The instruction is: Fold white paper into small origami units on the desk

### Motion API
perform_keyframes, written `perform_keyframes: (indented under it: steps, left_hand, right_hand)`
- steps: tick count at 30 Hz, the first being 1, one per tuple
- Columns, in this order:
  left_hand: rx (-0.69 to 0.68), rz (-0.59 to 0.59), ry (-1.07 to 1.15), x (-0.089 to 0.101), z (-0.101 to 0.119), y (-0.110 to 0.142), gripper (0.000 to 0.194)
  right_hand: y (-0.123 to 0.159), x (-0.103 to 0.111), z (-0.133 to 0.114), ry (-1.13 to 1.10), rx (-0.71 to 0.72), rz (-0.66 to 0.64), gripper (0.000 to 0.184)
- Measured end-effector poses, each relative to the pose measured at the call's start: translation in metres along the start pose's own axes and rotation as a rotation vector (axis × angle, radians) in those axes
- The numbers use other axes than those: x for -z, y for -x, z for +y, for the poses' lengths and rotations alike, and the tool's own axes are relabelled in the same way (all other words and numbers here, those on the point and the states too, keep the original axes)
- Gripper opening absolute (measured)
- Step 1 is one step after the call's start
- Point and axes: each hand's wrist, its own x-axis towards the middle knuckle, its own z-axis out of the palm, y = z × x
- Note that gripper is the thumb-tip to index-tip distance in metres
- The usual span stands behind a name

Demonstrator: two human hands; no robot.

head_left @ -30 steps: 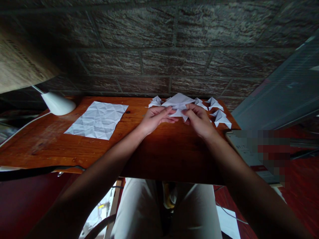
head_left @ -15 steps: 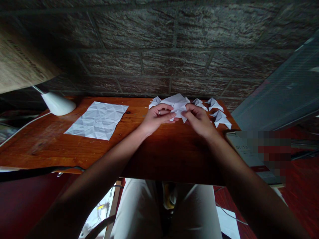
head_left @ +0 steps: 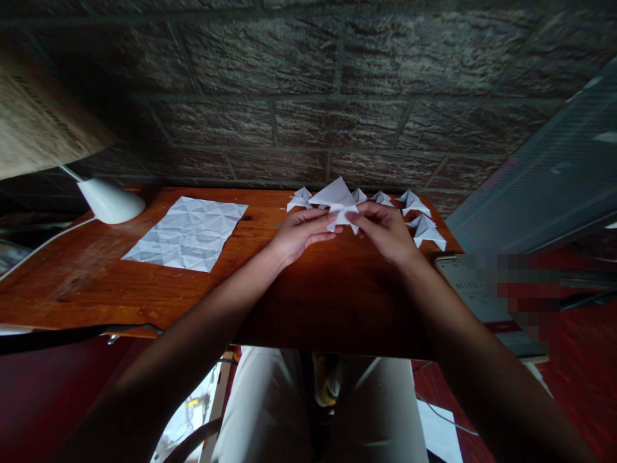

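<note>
- Paper at centre stage, white and folded, its broad triangular flap pointing towards the brick wall, held by both hands over the far half of the wooden desk.
- Left hand: thumb pressing the near left part of the paper, fingers tucked behind and below, a closed pinch with the lower fingers slightly spread.
- Right hand: thumb and forefinger drawn together on the near right part, so that side is gripped too; the remaining fingers curl under, mostly out of sight.
- Round the hands, five other folded pieces on view: one just beyond the left hand, two peeking out past the paper and the right hand, two at the right end.
- Over on the left, well apart from the hands, a creased sheet lies opened out, crisscrossed with fold lines.
- Farther left, a white lamp base stands near a tan shade.
</note>
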Motion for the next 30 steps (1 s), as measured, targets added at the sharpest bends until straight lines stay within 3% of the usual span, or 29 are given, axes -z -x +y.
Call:
perform_keyframes:
  steps: [7, 19, 30]
  left_hand:
    - [0.042, 0.051, -0.027, 0.004, -0.004, -0.003, 0.029]
    - [-0.141, 0.056, -0.22, 0.003, -0.006, -0.005, 0.048]
    - [-0.122, 0.054, -0.198, 0.005, 0.0, -0.003, 0.047]
  right_hand:
    - [0.0, -0.009, 0.01, -0.031, -0.038, 0.049, 0.035]
    - [-0.004, -0.018, 0.022, -0.119, -0.057, 0.125, 0.035]
    - [-0.002, -0.019, 0.02, -0.122, -0.099, 0.085, 0.041]
